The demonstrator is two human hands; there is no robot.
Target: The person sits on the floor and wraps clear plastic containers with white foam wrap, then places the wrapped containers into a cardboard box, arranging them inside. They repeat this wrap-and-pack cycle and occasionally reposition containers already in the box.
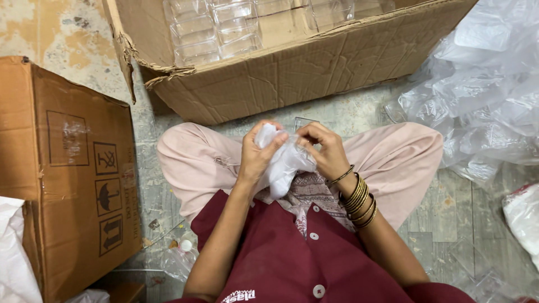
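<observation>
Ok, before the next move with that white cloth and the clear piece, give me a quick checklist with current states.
1. Left hand grips the white cloth: ok.
2. Right hand pinches the cloth too: ok.
3. Clear plastic piece behind the hands, held or not: cannot tell.
4. Open cardboard box with clear containers ahead of the knees: ok.
5. Bangles apart from the cloth: ok.
6. Piece clean: cannot tell.
</observation>
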